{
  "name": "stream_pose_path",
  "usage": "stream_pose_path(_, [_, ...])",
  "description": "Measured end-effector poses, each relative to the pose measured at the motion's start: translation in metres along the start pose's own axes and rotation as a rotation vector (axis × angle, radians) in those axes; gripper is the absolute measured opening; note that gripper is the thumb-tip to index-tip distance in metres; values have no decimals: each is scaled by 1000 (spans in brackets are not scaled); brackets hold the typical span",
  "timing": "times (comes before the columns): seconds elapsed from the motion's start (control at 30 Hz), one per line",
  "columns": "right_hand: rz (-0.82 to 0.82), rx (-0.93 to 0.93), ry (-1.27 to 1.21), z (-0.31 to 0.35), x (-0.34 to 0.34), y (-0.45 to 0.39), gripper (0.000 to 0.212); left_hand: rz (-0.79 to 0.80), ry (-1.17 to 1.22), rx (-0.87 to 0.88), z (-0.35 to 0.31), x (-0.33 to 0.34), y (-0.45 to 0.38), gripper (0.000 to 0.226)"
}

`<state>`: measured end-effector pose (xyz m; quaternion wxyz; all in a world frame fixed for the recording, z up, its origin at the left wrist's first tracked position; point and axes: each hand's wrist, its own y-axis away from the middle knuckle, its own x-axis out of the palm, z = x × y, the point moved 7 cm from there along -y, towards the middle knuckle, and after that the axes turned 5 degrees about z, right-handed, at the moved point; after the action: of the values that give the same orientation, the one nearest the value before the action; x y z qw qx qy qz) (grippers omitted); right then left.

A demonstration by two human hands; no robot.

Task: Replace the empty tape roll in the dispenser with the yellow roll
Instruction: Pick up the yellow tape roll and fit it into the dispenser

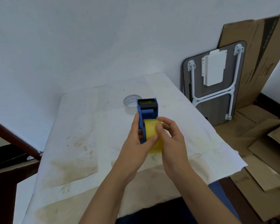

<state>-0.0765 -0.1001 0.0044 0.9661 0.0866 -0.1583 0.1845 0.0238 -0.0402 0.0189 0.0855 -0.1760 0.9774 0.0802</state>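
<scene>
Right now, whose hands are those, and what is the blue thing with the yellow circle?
The picture comes from a camera worn on a person's head, looking down, so those are the person's own two hands. The left hand holds a blue tape dispenser, a tool that cuts sticky tape. The right hand and the left thumb have a grip on a yellow tape roll that sits in the dispenser. Behind it, an empty clear roll stands on the table, which has a stained white cloth over it.
</scene>
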Motion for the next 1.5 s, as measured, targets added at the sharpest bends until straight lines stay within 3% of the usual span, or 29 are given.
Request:
stream_pose_path(0.2, [-30, -5, 30, 0, -3, -6, 27, 14, 47, 38, 8, 13, 1, 82])
stream_pose_path(0.33, [-57, 72, -14, -5, -13, -10, 24, 35, -104, 60, 5, 8, -1, 76])
stream_pose_path(0.5, [-72, 58, -11, -4, -21, -12, 21, 93, -22, -86, 8, -9, -12, 99])
stream_pose_path(0.67, [55, 22, -25, -3, -4, -10, 23, 270, 144, 50, 1, 14, -10, 97])
stream_pose_path(0.8, [191, 5, -26, 6, 5, -11, 33, 255, 179, 124, -3, 13, -7, 94])
stream_pose_path(0.9, [267, -14, 107, 16, 6, -15, 35, 219, 185, 130, -4, 7, -6, 92])
stream_pose_path(1.03, [275, -189, 484, 37, 3, -15, 23, 218, 157, 127, -1, -4, -4, 98])
stream_pose_path(1.23, [257, -418, 812, 51, 2, -19, 8, 173, 115, 59, 7, -13, 0, 104])
stream_pose_path(1.4, [319, -467, 840, 59, 5, -20, 5, 168, 109, 8, 18, -15, 1, 78])
stream_pose_path(1.5, [342, -409, 818, 58, 2, -24, 4, 209, 124, -78, 27, -12, 0, 75])
